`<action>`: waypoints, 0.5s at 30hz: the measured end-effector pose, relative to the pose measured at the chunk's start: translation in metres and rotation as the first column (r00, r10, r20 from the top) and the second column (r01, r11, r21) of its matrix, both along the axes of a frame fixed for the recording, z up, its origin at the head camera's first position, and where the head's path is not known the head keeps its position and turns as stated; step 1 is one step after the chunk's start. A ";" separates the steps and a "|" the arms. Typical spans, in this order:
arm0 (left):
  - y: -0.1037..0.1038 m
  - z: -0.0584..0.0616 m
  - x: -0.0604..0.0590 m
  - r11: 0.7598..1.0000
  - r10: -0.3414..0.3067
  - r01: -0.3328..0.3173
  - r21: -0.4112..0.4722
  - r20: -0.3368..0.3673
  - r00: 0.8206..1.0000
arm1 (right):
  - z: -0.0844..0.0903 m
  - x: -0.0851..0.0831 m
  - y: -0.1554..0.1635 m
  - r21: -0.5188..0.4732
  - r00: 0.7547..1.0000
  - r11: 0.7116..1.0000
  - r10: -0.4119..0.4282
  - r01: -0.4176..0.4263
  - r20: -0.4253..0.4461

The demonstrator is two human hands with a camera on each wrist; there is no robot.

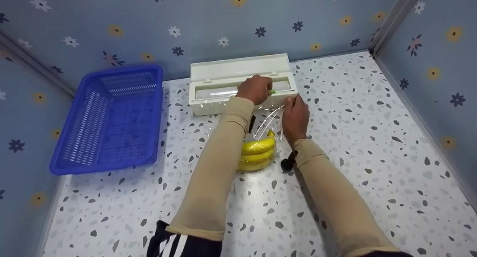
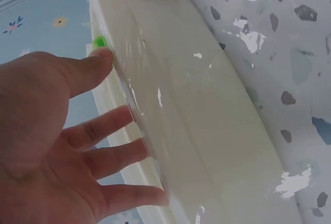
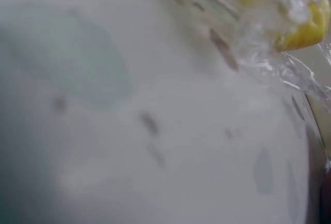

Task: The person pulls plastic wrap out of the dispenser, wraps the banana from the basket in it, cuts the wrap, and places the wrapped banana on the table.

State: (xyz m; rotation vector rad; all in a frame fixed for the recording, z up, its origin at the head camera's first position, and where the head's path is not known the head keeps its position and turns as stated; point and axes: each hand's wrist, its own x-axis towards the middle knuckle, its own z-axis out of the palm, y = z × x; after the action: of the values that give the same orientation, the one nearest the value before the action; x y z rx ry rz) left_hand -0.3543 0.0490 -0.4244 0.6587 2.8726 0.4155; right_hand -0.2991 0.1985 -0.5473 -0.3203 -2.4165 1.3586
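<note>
A bunch of bananas [image 1: 258,151] is seen lying on the speckled table [image 1: 372,167] under a sheet of cling film [image 1: 269,117] drawn from the white dispenser box [image 1: 242,84] behind it. The right hand [image 1: 295,115] is laid on the film's right edge just before the box; whether the film is pinched or merely pressed cannot be told. The left hand [image 1: 255,88] is set on top of the box, fingers spread along its front in the wrist view, thumb against the green slide cutter [image 2: 99,42]. 2 risks are judged likely: the film could be torn raggedly or bunched if the cutter is run while the sheet is slack, and the light box could be dragged forward if not held down. A blue basket [image 1: 111,119] stands well apart at the left.
</note>
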 end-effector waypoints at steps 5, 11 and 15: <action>-0.006 -0.005 0.000 1.000 -0.020 0.019 -0.012 -0.038 0.999 | -0.001 0.003 -0.004 -0.003 1.000 1.000 0.012 -0.012 -0.004; -0.012 -0.004 0.001 0.999 -0.043 0.043 -0.015 -0.029 0.999 | 0.000 0.003 -0.004 -0.001 1.000 1.000 0.021 -0.021 -0.001; -0.015 -0.002 0.000 0.997 -0.071 0.070 -0.017 -0.024 0.997 | 0.002 0.002 0.000 0.010 1.000 1.000 0.002 -0.002 0.010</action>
State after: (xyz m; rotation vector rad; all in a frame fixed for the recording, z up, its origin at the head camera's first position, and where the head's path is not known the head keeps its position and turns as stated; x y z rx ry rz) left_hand -0.3543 0.0345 -0.4263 0.7651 2.8624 0.3757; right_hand -0.2974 0.1984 -0.5452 -0.3232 -2.4313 1.3490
